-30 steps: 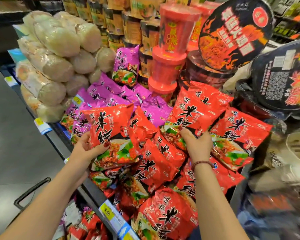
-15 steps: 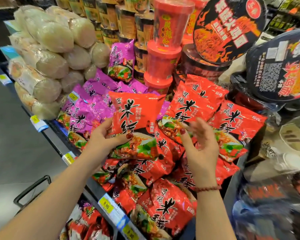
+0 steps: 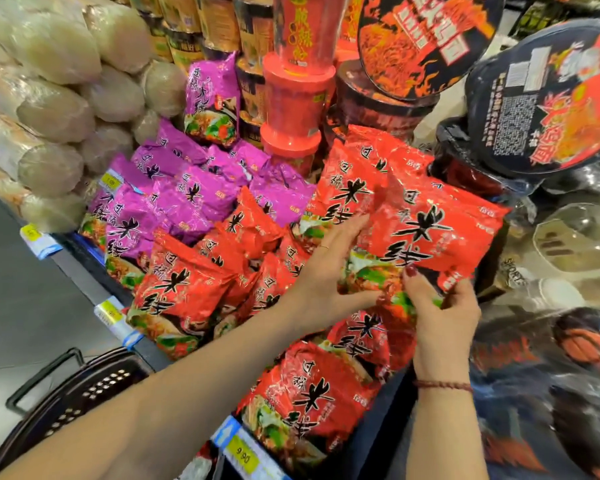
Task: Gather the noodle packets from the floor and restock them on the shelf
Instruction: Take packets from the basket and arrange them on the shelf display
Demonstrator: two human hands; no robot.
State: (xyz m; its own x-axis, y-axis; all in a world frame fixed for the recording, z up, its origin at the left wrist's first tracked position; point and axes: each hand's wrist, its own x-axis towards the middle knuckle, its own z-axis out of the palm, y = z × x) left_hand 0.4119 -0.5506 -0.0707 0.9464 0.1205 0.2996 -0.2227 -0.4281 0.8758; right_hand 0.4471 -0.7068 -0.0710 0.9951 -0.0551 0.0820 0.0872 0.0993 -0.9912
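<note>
packet (image 3: pixel 430 233) now rightward, seemingly between left hand (image 3: pixel 329 271) and right hand (image 3: pixel 440 320)

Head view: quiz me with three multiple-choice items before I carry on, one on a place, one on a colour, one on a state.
1. Where do the purple packets lie relative to the red pile?
A) to its left
B) to its right
C) under it

2. The held packet is:
A) purple
B) black
C) red

3. The right hand is:
A) open and idle
B) pinching the held packet's lower edge
C) a bare fist

Answers:
1 A, the purple packets sit left of the red pile.
2 C, its wrapper is red with black lettering.
3 B, the thumb is on the front and the fingers curl behind.
</note>
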